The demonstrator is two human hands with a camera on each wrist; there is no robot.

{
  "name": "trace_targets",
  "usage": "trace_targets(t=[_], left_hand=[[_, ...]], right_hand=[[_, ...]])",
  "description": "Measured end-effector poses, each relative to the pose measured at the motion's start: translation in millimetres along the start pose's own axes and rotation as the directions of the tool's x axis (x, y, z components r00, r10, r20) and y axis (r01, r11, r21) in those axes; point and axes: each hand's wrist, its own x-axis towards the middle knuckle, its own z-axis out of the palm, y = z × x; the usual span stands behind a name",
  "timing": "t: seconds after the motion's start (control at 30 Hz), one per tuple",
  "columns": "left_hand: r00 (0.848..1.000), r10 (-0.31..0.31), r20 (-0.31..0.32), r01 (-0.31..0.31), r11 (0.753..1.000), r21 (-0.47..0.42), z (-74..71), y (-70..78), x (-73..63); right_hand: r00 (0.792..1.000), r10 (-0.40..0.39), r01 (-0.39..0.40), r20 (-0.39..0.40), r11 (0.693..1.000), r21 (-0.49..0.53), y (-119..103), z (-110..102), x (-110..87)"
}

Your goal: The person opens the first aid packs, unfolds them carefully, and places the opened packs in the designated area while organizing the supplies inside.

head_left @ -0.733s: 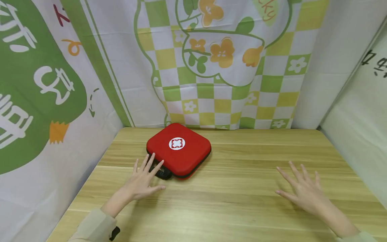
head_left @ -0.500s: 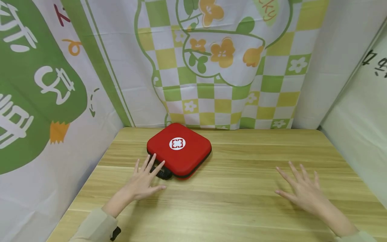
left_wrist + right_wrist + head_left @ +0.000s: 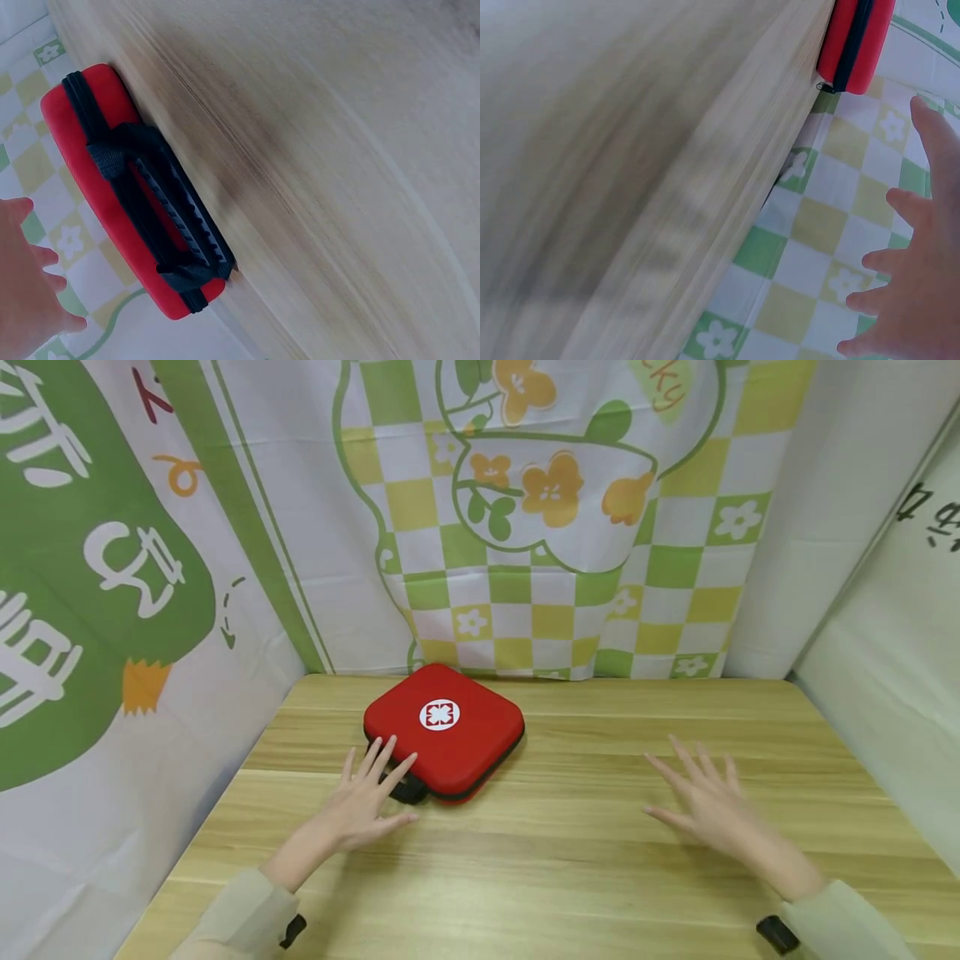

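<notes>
A closed red case (image 3: 457, 753) lies flat on the bench (image 3: 570, 868), left of the middle near the back edge, a white round badge (image 3: 439, 715) on its lid; its contents are hidden. Its black handle (image 3: 186, 204) points toward the person's left side. The left hand (image 3: 360, 810) hovers over the handle side, fingers spread and holding nothing. The right hand (image 3: 708, 802), well apart from the case, also has its fingers spread above bare wood.

Bright, soft light
We see pale glare on the tabletop (image 3: 487, 902), faint shadows, and softer, hazier wrist views.
</notes>
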Motion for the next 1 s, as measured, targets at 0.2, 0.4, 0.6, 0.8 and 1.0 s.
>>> trace_targets(t=[0.2, 0.4, 0.6, 0.8, 1.0], left_hand=[[0.999, 0.040, -0.023, -0.040, 0.999, -0.003, 0.9, 1.9, 8.0], [0.991, 0.095, -0.094, -0.098, 0.995, -0.032, 3.5, 4.8, 18.3], [0.984, 0.121, -0.131, -0.126, 0.991, -0.032, 6.4, 8.3, 29.9], [0.982, 0.128, -0.136, -0.136, 0.990, -0.045, 8.3, 13.4, 38.4], [0.987, 0.113, -0.116, -0.127, 0.985, -0.113, 11.7, 16.8, 42.9]], right_hand=[[0.999, -0.023, 0.020, 0.032, 0.997, 0.078, -7.8, 5.1, 24.9], [0.998, -0.045, 0.038, 0.046, 0.989, 0.141, -18.4, 11.9, 52.4], [0.998, -0.058, 0.049, 0.034, 0.975, 0.219, -30.8, 18.8, 79.8], [0.999, -0.036, 0.028, 0.015, 0.927, 0.374, -46.1, 26.5, 107.1], [0.999, -0.044, 0.042, -0.007, 0.882, 0.469, -60.0, 37.9, 131.2]])
